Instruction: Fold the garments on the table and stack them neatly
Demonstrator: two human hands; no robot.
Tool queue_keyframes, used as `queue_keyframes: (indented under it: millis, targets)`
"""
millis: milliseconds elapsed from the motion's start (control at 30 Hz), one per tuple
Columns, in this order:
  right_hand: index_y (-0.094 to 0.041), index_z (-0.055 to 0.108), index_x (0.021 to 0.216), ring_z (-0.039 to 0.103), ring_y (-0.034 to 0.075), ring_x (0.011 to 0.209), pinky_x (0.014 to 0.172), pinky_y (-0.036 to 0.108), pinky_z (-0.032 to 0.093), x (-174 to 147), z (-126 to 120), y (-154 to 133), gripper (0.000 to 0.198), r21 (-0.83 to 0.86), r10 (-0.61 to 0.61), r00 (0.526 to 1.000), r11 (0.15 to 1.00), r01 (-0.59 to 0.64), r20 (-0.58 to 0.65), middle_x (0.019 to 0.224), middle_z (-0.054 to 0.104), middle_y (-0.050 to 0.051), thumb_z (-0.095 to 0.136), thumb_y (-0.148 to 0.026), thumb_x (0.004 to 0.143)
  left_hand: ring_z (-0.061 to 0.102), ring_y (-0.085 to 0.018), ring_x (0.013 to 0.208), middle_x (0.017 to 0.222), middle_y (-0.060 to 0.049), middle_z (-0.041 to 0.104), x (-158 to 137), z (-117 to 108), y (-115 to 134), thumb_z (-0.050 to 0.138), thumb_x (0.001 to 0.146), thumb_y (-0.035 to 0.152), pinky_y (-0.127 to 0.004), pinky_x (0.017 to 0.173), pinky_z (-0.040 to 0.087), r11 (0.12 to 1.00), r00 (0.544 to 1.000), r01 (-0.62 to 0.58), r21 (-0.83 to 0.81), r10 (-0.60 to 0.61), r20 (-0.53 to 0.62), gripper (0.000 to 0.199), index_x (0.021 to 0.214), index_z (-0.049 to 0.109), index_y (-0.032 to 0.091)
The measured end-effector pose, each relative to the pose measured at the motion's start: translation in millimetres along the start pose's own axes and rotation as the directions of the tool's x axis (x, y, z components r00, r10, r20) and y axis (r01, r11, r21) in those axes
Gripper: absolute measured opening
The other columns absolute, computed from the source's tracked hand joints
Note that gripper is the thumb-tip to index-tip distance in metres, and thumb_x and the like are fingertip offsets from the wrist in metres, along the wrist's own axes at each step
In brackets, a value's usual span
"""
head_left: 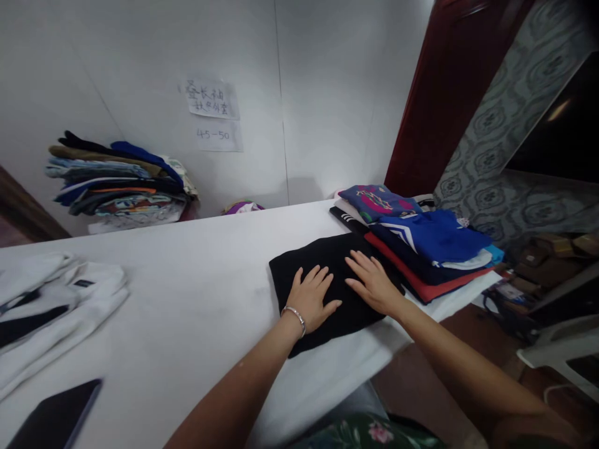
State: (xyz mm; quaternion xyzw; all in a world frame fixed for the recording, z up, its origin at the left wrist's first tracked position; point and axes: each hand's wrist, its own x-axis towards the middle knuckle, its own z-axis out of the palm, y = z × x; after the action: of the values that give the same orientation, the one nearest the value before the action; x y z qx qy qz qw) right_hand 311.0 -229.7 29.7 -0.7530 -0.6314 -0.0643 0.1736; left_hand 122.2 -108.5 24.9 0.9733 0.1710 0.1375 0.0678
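A folded black garment (341, 312) lies flat on the white table (187, 312), and both my hands rest on top of it. My left hand (311, 296), with a silver bracelet at the wrist, is spread on its left part, fingers apart. On its right part my right hand (372, 284) lies with fingers stretched out. Just right of the black garment, touching or nearly touching it, is a pile of folded clothes with a blue garment (440, 236) and a patterned purple one (379, 201) on top and a red one (423, 287) lower down.
On the table's left lies a loose white garment (88, 293) with dark parts. A dark flat phone-like object (58, 415) is at the near left. Behind the table stands a tall stack of folded clothes (124, 178). A white plastic chair (561, 349) is at the right.
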Motion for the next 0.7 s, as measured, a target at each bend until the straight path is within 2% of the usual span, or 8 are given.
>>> queue_keyframes:
  millis: [67, 133, 233, 333, 433, 533, 633, 700]
  targets:
    - [-0.028, 0.032, 0.149, 0.021, 0.024, 0.146, 0.117, 0.053, 0.018, 7.7, 4.8, -22.9, 0.057, 0.048, -0.101, 0.993, 0.994, 0.099, 0.059, 0.157, 0.027, 0.006, 0.036, -0.050, 0.096, 0.026, -0.027, 0.143, 0.152, -0.004, 0.039, -1.6, 0.5, 1.2, 0.043, 0.089, 0.057, -0.057, 0.118, 0.011, 1.000, 1.000, 0.006, -0.006, -0.006, -0.003, 0.062, 0.143, 0.041, 0.027]
    - [-0.025, 0.030, 0.150, 0.022, 0.023, 0.146, 0.118, 0.051, 0.018, 10.1, 14.2, -33.2, 0.060, 0.077, -0.130, 0.985, 0.990, 0.122, 0.117, 0.156, 0.027, 0.008, 0.035, -0.051, 0.096, 0.026, -0.026, 0.143, 0.152, -0.003, 0.039, -6.0, 0.2, 0.8, 0.045, 0.089, 0.055, -0.056, 0.119, 0.010, 1.000, 1.000, 0.019, -0.022, -0.019, -0.009, 0.061, 0.144, 0.040, 0.028]
    - [-0.022, 0.030, 0.150, 0.022, 0.022, 0.146, 0.118, 0.048, 0.019, 4.4, 26.1, -26.0, 0.061, 0.068, -0.114, 0.983, 0.992, 0.105, 0.142, 0.157, 0.027, 0.008, 0.032, -0.052, 0.097, 0.026, -0.025, 0.144, 0.153, -0.002, 0.038, -15.8, -1.2, -7.7, 0.045, 0.090, 0.051, -0.055, 0.119, 0.011, 0.993, 0.995, 0.096, -0.064, -0.098, -0.031, 0.058, 0.143, 0.041, 0.029]
    - [-0.023, 0.034, 0.148, 0.023, 0.022, 0.145, 0.118, 0.047, 0.020, -7.3, 28.9, -6.0, 0.059, 0.013, -0.073, 0.992, 0.997, 0.072, 0.105, 0.156, 0.029, 0.006, 0.031, -0.053, 0.097, 0.024, -0.024, 0.144, 0.155, -0.004, 0.034, -23.0, 0.0, -27.8, 0.046, 0.089, 0.054, -0.051, 0.118, 0.019, 0.950, 0.960, 0.264, -0.170, -0.276, -0.053, 0.061, 0.143, 0.040, 0.026]
    - [-0.023, 0.039, 0.145, 0.027, 0.023, 0.144, 0.117, 0.048, 0.021, -18.9, 28.3, 14.0, 0.057, -0.048, 0.006, 0.999, 0.999, -0.003, 0.050, 0.153, 0.035, 0.006, 0.032, -0.051, 0.096, 0.023, -0.021, 0.145, 0.155, -0.006, 0.032, -24.9, 6.7, -49.7, 0.044, 0.089, 0.058, -0.041, 0.118, 0.023, 0.856, 0.905, 0.387, -0.341, -0.424, -0.038, 0.066, 0.143, 0.039, 0.020]
    - [-0.022, 0.044, 0.142, 0.030, 0.024, 0.142, 0.116, 0.050, 0.023, -28.0, 30.0, 32.9, 0.055, -0.053, 0.085, 0.996, 0.995, -0.086, -0.013, 0.150, 0.040, 0.006, 0.033, -0.049, 0.096, 0.020, -0.021, 0.146, 0.157, -0.008, 0.027, -25.2, 14.6, -59.5, 0.044, 0.088, 0.061, -0.037, 0.120, 0.020, 0.752, 0.849, 0.464, -0.469, -0.528, -0.006, 0.071, 0.143, 0.038, 0.018]
    - [-0.017, 0.047, 0.140, 0.035, 0.025, 0.140, 0.116, 0.047, 0.027, -36.2, 33.5, 53.2, 0.059, 0.077, 0.205, 0.977, 0.977, -0.200, -0.065, 0.149, 0.042, 0.009, 0.033, -0.052, 0.094, 0.019, -0.024, 0.146, 0.159, -0.013, 0.020, -26.0, 18.8, -57.2, 0.050, 0.083, 0.066, -0.039, 0.120, 0.020, 0.599, 0.759, 0.545, -0.587, -0.650, 0.042, 0.083, 0.146, 0.031, 0.014]
    - [-0.015, 0.047, 0.140, 0.041, 0.024, 0.137, 0.115, 0.044, 0.031, -41.3, 36.4, 66.4, 0.064, 0.220, 0.331, 0.942, 0.925, -0.310, -0.063, 0.147, 0.045, 0.011, 0.033, -0.055, 0.093, 0.028, -0.027, 0.143, 0.156, -0.016, 0.027, -26.2, 19.1, -54.4, 0.056, 0.079, 0.066, -0.040, 0.118, 0.025, 0.473, 0.707, 0.551, -0.688, -0.702, 0.084, 0.088, 0.145, 0.030, 0.014]
